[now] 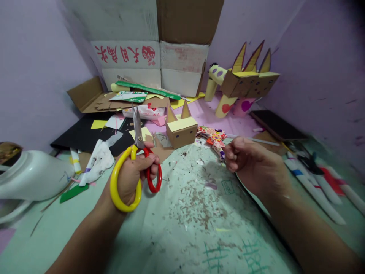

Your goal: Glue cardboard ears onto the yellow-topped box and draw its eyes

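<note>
**Work in hand:** cardboard cutting and assembly. The left hand (129, 179) holds the yellow-and-red-handled steel scissors (138, 139) above the near-left part of the table. Its fingers (151, 161) are clamped on the handle loops. The blades are together, pointing up and away, with nothing between them. The right hand (252, 163) hovers over the middle right with its fingers curled together in a loose fist. Whether it pinches anything cannot be told.

**Progress, as judged:** two pieces look complete.
- A small brown cardboard box with a yellow top and two pointed ears (181, 131) stands beyond and between the hands.
- A larger cardboard animal figure with spikes and a heart on one leg (248, 83) stands at the far right.

No sheet is under the blades. A heap of brown cardboard offcuts and yellow paper (114, 101) lies at the back left, so stock appears to be on hand.

**Edges and room:**
- **Centre:** the stained mint-green table covering (199, 213) bears only crumbs and pen marks between and before the hands. This is the freest room.
- **Left:** a white plastic jug (31, 175) sits near the forearm, with crumpled white paper (98, 160) and a black sheet (82, 135) beyond it.
- **Right:** white rolled paper tubes (310, 186) lie close beside the right forearm.
- **Back and sides:** white-and-brown cartons (159, 64) close the back, and lilac walls close both sides.
</note>
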Tool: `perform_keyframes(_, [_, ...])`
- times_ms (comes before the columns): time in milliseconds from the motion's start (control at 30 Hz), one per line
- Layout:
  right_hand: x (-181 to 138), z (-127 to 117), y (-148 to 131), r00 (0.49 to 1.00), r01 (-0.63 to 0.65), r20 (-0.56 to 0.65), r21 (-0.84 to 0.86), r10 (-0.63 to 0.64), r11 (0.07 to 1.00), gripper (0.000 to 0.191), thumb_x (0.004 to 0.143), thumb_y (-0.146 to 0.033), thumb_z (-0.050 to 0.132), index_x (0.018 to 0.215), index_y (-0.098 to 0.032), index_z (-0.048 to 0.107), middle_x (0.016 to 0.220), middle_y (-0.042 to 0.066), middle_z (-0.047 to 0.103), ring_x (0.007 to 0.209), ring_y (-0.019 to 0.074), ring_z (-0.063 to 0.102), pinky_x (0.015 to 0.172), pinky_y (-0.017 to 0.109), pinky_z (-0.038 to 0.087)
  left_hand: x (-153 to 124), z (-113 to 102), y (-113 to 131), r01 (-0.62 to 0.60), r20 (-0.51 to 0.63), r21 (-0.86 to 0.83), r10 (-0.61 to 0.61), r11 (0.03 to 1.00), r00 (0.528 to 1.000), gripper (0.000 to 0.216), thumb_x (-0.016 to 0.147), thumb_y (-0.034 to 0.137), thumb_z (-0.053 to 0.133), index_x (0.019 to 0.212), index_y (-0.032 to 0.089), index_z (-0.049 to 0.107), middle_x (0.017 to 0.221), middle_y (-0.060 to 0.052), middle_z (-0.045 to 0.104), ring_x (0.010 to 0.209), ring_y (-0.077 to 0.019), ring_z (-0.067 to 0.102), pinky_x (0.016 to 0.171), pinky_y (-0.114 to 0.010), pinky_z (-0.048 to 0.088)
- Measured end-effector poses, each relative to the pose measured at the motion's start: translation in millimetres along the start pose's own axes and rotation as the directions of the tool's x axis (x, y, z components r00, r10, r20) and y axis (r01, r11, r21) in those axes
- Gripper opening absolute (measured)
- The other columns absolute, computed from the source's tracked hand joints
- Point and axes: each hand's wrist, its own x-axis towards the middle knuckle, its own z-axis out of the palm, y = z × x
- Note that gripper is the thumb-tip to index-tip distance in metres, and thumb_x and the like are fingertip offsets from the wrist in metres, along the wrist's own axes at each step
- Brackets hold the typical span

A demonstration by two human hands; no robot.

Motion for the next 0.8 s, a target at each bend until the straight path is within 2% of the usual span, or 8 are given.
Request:
perform_keyframes(233, [1, -13, 15, 0.99, 0.139, 0.02, -0.207, -0.137, 0.968, 0.009, 0.07, -0.025, 0.066, 0.077, -0.019, 0.065, 0.063, -0.002, 0.059, 0.044, 0.0066, 0.044, 0.039, 0.018, 0.034, -2, 4, 2, 0.022, -0.033, 0.014, -0.022, 1.0, 0.999, 0.032, 0.061, 0.01, 0.061, 0.091, 0.016, 0.051, 0.055, 0.002, 0.057, 0.044, -0.009, 0.047, 0.037, -0.017, 0.039])
perform_keyframes(400, [-1, -22, 23, 0.978, 0.208, 0.104, -0.44, -0.181, 0.873, 0.01, 0.075, -0.029, 0.068, 0.073, -0.019, 0.067, 0.062, -0.002, 0.06, 0.045, 0.0077, 0.047, 0.043, 0.021, 0.035, -2, 3, 1, 0.03, -0.021, 0.009, -0.029, 1.0, 0.999, 0.031, 0.061, 0.011, 0.062, 0.091, 0.015, 0.052, 0.056, 0.002, 0.057, 0.043, -0.0077, 0.047, 0.038, -0.015, 0.039])
perform_keyframes(567, [-2, -24, 12, 0.959, 0.277, 0.05, -0.376, -0.279, 0.884, 0.015, 0.077, -0.032, 0.066, 0.069, -0.019, 0.065, 0.062, -0.001, 0.058, 0.047, 0.0086, 0.047, 0.044, 0.022, 0.036, -1, 5, 4, 0.021, -0.032, 0.016, -0.021, 1.0, 0.999, 0.032, 0.059, 0.01, 0.063, 0.088, 0.016, 0.053, 0.053, 0.003, 0.055, 0.042, -0.0086, 0.047, 0.036, -0.015, 0.038])
perform_keyframes(800, [0, -26, -4, 0.93, 0.339, -0.072, -0.206, -0.36, 0.918, 0.029, 0.078, -0.033, 0.061, 0.054, -0.02, 0.05, 0.052, -0.003, 0.047, 0.044, 0.0091, 0.045, 0.04, 0.022, 0.033, -4, 7, 5, -0.022, -0.057, 0.042, 0.024, 0.999, 0.998, 0.036, 0.056, 0.012, 0.066, 0.089, 0.017, 0.053, 0.053, 0.004, 0.056, 0.043, -0.01, 0.048, 0.033, -0.016, 0.038])
